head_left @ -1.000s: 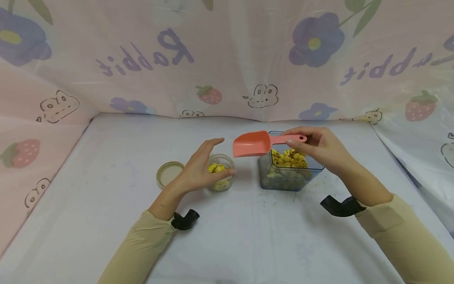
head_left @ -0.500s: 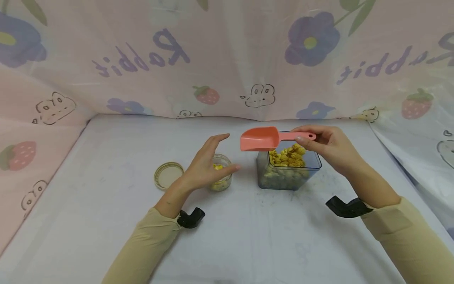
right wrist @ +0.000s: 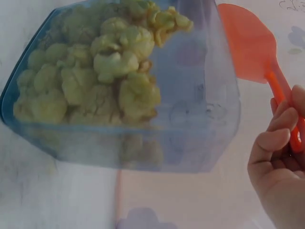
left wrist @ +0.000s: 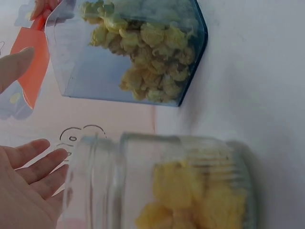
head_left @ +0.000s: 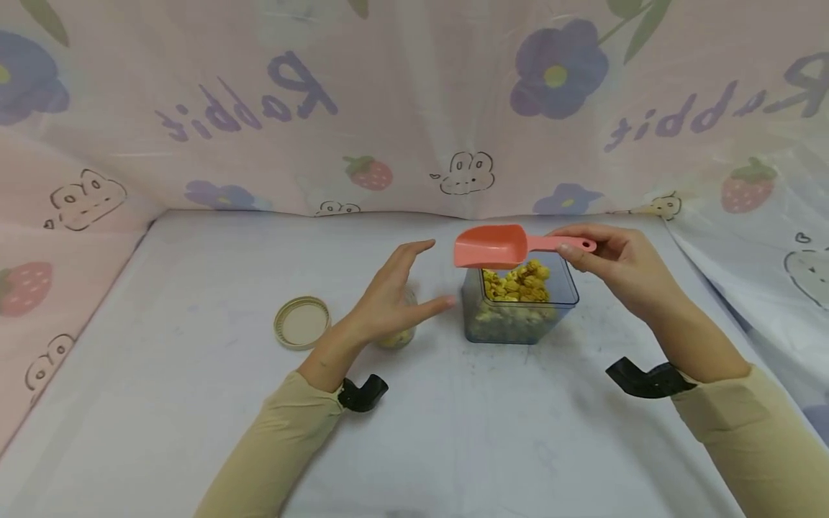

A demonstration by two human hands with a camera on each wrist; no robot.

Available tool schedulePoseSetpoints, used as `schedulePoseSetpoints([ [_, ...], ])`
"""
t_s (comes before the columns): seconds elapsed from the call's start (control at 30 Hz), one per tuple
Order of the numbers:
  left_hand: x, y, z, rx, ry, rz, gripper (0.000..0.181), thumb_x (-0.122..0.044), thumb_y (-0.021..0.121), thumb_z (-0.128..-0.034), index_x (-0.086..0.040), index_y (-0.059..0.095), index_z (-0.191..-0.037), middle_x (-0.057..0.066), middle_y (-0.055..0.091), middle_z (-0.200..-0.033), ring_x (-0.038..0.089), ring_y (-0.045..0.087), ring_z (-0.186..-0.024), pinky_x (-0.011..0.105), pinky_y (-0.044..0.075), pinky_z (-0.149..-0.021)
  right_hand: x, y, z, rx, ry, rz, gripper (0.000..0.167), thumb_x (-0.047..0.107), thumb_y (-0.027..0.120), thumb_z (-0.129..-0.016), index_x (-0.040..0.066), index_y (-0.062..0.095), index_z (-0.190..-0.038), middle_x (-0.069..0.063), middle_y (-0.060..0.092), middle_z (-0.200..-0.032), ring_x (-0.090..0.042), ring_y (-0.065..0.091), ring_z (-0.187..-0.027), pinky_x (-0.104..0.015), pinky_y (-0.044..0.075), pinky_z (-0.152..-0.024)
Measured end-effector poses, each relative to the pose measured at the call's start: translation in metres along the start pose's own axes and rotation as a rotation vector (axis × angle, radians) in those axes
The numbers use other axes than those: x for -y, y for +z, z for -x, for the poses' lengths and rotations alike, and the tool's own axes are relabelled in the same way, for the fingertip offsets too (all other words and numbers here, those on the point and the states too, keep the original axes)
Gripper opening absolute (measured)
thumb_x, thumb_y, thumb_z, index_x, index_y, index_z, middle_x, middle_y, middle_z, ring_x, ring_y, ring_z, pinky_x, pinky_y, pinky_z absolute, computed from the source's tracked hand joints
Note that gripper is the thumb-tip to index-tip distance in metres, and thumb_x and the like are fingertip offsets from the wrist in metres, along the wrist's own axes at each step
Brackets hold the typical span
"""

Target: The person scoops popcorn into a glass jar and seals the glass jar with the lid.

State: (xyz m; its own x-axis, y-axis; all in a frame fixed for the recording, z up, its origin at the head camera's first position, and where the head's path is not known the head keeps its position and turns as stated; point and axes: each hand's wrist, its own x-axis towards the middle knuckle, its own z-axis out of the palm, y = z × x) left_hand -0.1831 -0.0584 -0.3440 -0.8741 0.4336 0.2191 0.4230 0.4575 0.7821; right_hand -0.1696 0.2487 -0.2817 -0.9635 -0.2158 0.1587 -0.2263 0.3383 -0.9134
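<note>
My right hand point(head_left: 624, 262) pinches the handle of an orange-pink scoop point(head_left: 492, 247), held level above the back left of a clear bluish container point(head_left: 512, 324). Yellow popcorn point(head_left: 521, 282) fills part of that container. No popcorn shows in the scoop. My left hand point(head_left: 385, 298) is held above a small glass jar point(head_left: 396, 338), with thumb and fingers spread apart and nothing between them; it hides most of the jar in the head view. Yellow popcorn pieces point(left wrist: 200, 191) show through the jar's glass in the left wrist view.
A round gold-rimmed lid point(head_left: 302, 324) lies on the white tabletop point(head_left: 447, 432) left of the jar. A patterned curtain point(head_left: 388, 108) hangs behind the table and along both sides. Black wrist mounts point(head_left: 650, 378) stick out from both sleeves.
Both hands have shifted rightward relative to the table. The scoop has moved right and slightly up, further over the container. My left hand covers more of the jar.
</note>
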Motion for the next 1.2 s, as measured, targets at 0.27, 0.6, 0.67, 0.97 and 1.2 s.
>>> schedulePoseSetpoints([
  [0.27,-0.008,0.009,-0.006,0.025,0.017,0.015,0.084,-0.039,0.076,-0.0806,-0.011,0.033,-0.147,0.004,0.037,-0.148,0.018,0.032,-0.140,0.043,0.033,-0.113,-0.005,-0.011,0.008,-0.031,-0.021,-0.049,0.018,0.002,0.059,-0.093,0.009,0.070,-0.106,0.004,0.049,-0.072,-0.012,0.041,-0.068,-0.029,0.028,-0.059],
  [0.6,-0.015,0.019,-0.016,0.074,-0.011,0.037,0.095,-0.045,0.079,-0.0757,-0.019,0.027,-0.151,-0.002,0.031,-0.153,0.015,0.028,-0.142,0.043,0.030,-0.115,-0.008,-0.028,0.018,-0.077,0.076,0.153,0.020,0.012,0.058,-0.096,0.013,0.068,-0.113,0.009,0.052,-0.076,-0.012,0.044,-0.072,-0.028,0.032,-0.061],
  [0.67,-0.016,0.022,-0.018,0.088,-0.025,0.041,0.098,-0.045,0.080,-0.0746,-0.021,0.025,-0.151,-0.002,0.029,-0.154,0.016,0.027,-0.143,0.044,0.030,-0.115,-0.009,-0.031,0.019,-0.086,0.088,0.167,0.020,0.012,0.059,-0.095,0.015,0.068,-0.113,0.010,0.053,-0.076,-0.011,0.044,-0.072,-0.028,0.032,-0.061],
  [0.97,-0.022,0.032,-0.025,0.134,-0.016,0.067,0.106,-0.047,0.080,-0.0733,-0.025,0.015,-0.154,-0.004,0.021,-0.158,0.016,0.022,-0.145,0.045,0.027,-0.116,-0.010,-0.040,0.021,-0.087,0.133,0.262,0.020,0.013,0.064,-0.093,0.020,0.070,-0.110,0.011,0.059,-0.078,-0.011,0.047,-0.067,-0.027,0.035,-0.055],
  [1.2,-0.026,0.037,-0.031,0.152,0.005,0.059,0.109,-0.045,0.081,-0.0731,-0.023,0.013,-0.155,-0.001,0.018,-0.159,0.018,0.021,-0.146,0.046,0.027,-0.116,-0.006,-0.042,0.020,-0.062,0.145,0.392,0.022,0.018,0.065,-0.092,0.011,0.067,-0.113,0.005,0.053,-0.078,-0.014,0.044,-0.066,-0.031,0.031,-0.048],
])
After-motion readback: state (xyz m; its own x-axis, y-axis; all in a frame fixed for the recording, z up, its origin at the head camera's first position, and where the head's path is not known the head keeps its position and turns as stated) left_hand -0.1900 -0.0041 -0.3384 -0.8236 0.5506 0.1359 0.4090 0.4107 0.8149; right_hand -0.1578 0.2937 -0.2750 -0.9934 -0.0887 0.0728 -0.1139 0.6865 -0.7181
